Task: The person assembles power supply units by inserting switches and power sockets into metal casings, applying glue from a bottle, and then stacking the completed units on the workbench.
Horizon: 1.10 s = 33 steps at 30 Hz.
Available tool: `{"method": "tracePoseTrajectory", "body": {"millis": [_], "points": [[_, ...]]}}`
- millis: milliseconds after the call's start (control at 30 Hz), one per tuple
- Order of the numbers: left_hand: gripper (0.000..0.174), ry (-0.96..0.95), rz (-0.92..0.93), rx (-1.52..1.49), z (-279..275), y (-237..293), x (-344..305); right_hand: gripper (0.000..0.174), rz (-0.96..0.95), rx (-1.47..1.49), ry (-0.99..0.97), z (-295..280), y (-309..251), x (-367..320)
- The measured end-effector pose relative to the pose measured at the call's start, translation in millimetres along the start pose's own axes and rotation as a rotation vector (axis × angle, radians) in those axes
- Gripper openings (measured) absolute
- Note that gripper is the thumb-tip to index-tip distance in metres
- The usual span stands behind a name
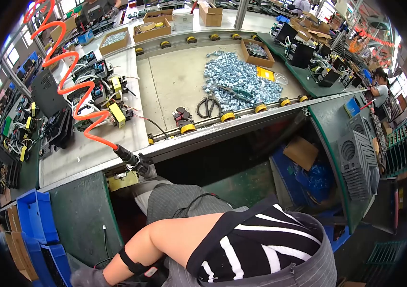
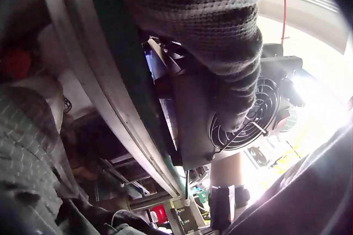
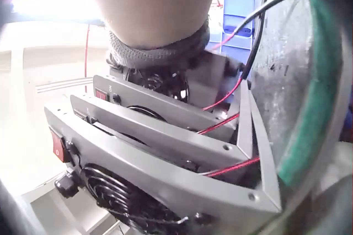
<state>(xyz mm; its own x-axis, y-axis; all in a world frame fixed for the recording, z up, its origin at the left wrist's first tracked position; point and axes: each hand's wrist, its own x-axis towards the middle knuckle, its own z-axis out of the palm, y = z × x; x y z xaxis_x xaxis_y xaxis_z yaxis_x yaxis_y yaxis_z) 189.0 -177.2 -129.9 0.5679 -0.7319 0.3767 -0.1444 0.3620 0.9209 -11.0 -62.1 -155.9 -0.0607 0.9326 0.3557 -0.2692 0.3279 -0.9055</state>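
Observation:
In the left wrist view my gloved left hand (image 2: 198,36) grips a dark metal fan case (image 2: 193,114), fingers lying down over its round wire grille. My right hand (image 1: 88,277), in a grey glove, is at the bottom left of the head view, partly cut off. In the right wrist view its glove cuff (image 3: 160,53) shows behind a row of grey metal fan cases (image 3: 160,152) with red switches and red wires. The forearm and cases hide its fingers there. Beyond them another fan (image 3: 160,83) shows close to the cuff.
Blue bins (image 1: 36,215) stand left of the green bench (image 1: 81,215). A black screwdriver (image 1: 131,158) is on a coiled orange hose (image 1: 86,91) at the table edge. Loose metal parts (image 1: 234,76), pliers (image 1: 208,106) and a small box (image 1: 258,52) lie behind. Grey panels (image 1: 356,158) stand right.

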Motion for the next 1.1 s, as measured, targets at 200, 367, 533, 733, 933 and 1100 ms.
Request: {"method": "tracePoseTrajectory", "body": {"millis": [200, 367, 533, 733, 933, 1100], "points": [[0.081, -0.025, 0.015, -0.081, 5.0, -0.9, 11.4, 0.044, 0.200, 0.436, -0.445, -0.6, 29.0, -10.1], [0.081, -0.181, 0.116, -0.130, -0.3, -2.9, 43.3, 0.033, 0.273, 0.271, -0.317, -8.1, 8.4, -6.4], [0.074, 0.927, 0.381, -0.273, 193.6, -26.3, -171.3, 0.037, -0.135, -0.291, -0.417, -31.7, 32.9, -19.7], [0.063, 2.030, 1.017, -0.281, 314.5, -64.6, -178.8, 0.031, -0.292, -0.329, -0.341, -40.7, 67.5, -28.6], [0.071, 2.478, 0.221, 0.152, 301.5, -51.3, -175.7, 0.055, -0.028, 0.089, -0.222, -21.3, 64.0, -12.0], [0.083, 2.040, 1.087, -0.425, 287.0, -14.7, -166.2, 0.054, 0.133, -0.018, -0.395, -34.7, 99.5, -28.9]]}}
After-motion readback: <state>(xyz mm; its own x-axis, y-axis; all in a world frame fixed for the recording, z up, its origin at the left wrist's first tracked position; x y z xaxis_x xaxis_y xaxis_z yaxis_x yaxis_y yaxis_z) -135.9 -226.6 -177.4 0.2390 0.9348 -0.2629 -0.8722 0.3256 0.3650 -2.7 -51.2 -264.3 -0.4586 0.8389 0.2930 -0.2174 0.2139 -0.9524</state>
